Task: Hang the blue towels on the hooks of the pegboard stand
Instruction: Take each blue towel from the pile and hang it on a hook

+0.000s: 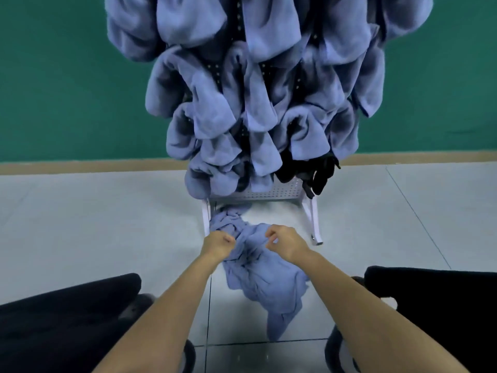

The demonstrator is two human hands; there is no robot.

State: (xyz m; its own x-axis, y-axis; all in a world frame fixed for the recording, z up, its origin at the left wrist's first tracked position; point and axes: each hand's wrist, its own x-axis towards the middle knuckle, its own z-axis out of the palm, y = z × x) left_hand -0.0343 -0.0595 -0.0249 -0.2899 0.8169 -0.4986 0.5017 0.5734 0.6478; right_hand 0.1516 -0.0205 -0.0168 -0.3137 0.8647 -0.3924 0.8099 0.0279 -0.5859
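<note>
One loose towel [265,278] lies crumpled on the tiled floor [107,211]. Its far end is bunched between the two white legs of the pegboard stand [269,193], and the rest trails back towards the person, between the dark-trousered knees [67,319].

The board above is almost buried in hung towels [258,103], draped in overlapping folds from the top edge down to near the bottom edge. Only a strip of bare perforated panel shows along the bottom. At the lower right corner a cluster of dark hooks [320,176] appears to hang free.

Both hands reach down to the far part of the loose towel. The left hand [219,242] is closed into a fist against the cloth's left edge, and the fabric gathers towards it, so it looks to be gripping a bunch. The right hand [285,239] has its fingers curled in a pinch over the cloth's upper edge. Floor shows through the gap, and I cannot tell whether any fabric is caught.

The towel looks light, soft and limp. It should not slip or break, but it will sag and fold wherever it is not held. A handful from the middle would lift a tangled lump, so a grip on an edge or corner in each hand, drawn apart, should open it out enough to drape over a hook. The free hooks at the lower right corner seem the likeliest place.
</note>
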